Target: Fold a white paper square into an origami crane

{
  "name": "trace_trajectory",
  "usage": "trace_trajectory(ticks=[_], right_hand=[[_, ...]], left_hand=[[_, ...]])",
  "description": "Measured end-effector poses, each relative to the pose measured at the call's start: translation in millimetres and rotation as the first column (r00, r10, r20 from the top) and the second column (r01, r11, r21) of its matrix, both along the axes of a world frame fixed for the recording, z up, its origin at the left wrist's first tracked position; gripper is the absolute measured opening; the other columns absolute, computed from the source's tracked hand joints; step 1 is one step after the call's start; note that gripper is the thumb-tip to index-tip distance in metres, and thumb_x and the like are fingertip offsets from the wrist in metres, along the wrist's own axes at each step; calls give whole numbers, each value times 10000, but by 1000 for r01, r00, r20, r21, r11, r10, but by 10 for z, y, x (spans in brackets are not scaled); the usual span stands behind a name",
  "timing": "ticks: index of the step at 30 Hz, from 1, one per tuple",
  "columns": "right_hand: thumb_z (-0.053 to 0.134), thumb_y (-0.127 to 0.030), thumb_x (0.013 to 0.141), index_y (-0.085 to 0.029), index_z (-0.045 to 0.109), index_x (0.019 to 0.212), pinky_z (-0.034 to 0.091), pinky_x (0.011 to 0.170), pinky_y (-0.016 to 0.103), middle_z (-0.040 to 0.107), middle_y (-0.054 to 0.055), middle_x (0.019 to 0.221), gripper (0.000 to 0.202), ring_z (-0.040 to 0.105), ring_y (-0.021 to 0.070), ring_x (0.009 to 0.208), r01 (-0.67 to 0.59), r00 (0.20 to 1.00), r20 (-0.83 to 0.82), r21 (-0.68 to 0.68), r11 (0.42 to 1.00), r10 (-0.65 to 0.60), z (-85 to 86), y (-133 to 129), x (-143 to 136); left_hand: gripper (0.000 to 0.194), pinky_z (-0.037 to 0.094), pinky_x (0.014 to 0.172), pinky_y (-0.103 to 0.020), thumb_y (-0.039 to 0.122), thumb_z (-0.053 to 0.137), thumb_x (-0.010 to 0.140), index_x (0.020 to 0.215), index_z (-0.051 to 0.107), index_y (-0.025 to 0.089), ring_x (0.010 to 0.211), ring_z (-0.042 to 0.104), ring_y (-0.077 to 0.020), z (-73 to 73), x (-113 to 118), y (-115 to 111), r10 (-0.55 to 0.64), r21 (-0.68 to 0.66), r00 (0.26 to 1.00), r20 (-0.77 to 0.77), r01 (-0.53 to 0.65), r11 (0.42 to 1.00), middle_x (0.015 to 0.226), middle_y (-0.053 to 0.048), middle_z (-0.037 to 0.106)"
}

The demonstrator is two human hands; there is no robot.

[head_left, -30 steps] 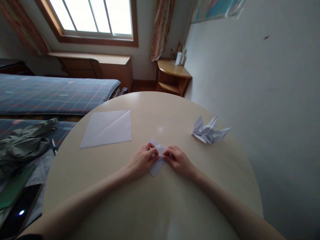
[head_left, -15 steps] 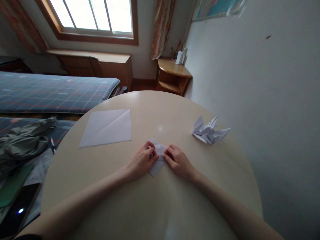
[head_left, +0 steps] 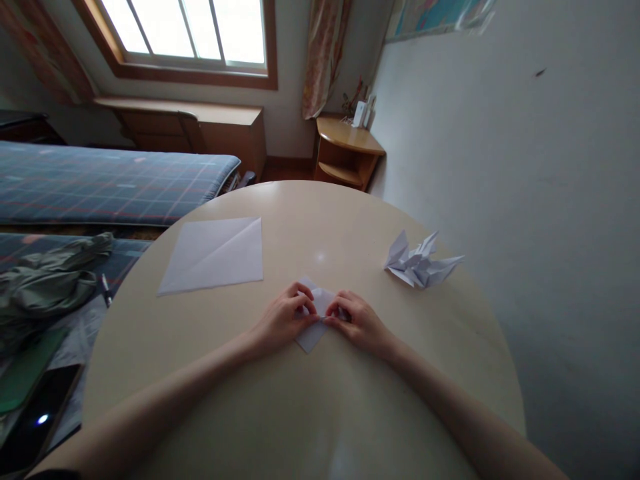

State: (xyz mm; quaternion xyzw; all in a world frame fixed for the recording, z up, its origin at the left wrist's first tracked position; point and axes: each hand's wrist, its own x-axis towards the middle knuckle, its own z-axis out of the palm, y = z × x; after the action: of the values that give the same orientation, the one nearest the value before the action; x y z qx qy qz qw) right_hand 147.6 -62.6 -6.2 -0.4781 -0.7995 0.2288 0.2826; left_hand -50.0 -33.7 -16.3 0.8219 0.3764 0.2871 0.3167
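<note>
A small folded piece of white paper (head_left: 311,338) lies on the round cream table (head_left: 320,413), one pointed corner toward me. My left hand (head_left: 286,313) pinches its left side between thumb and fingers. From the right, my right hand (head_left: 357,322) grips the other side, its thumb and fingertips pressed on a fold. Both thumbs nearly meet at the paper's middle, and the fingers cover much of it. Farther right sit folded white paper pieces (head_left: 423,263) with pointed, wing-like tips. Beyond my left hand rests a stack of white square paper (head_left: 215,257) with a diagonal crease.
At the left, a bench with a plaid mattress (head_left: 115,187) stands past the table edge. Nearer are a crumpled green-grey cloth (head_left: 45,287), a pen (head_left: 107,290) and a dark phone (head_left: 40,420). A white wall (head_left: 565,233) borders the right side.
My thumbs have drawn closer together over the middle of the folded paper. The right fingers have shifted slightly, while the other papers stay where they were.
</note>
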Motion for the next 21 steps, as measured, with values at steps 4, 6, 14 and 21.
trace_trajectory(ticks=[4,6,14,21], right_hand=[[652,-170,766,-186,610,730,403,608,243,530,-5,704,58,494,132,661,-10,999,-38,-37,999,9,-15,1,9],[658,-157,757,-187,620,725,405,620,243,538,-5,703,59,498,132,667,-21,998,-59,-49,999,18,-20,3,11],[595,-216,799,-182,563,714,405,628,258,493,3,745,97,488,136,670,64,998,-9,-117,991,-65,6,-11,-33],[534,-178,825,-181,520,740,422,728,301,488,41,839,86,493,171,784,117,992,47,-83,990,-113,0,-23,-84]], left_hand=[[42,457,638,-223,189,648,750,711,651,175,701,550,-101,-17,-23,3,-21,2,999,28,21,1000,944,-28,553],[39,455,637,-223,183,649,748,710,655,176,685,547,-95,-14,-22,0,-26,-8,1000,17,26,1000,949,-25,553],[89,470,687,-261,206,592,796,722,617,164,740,557,-127,67,15,-27,23,18,993,-118,-21,1000,961,-39,545],[78,456,855,-379,202,581,807,745,582,155,944,525,-212,36,54,-24,68,126,984,-167,-47,991,982,-69,527]])
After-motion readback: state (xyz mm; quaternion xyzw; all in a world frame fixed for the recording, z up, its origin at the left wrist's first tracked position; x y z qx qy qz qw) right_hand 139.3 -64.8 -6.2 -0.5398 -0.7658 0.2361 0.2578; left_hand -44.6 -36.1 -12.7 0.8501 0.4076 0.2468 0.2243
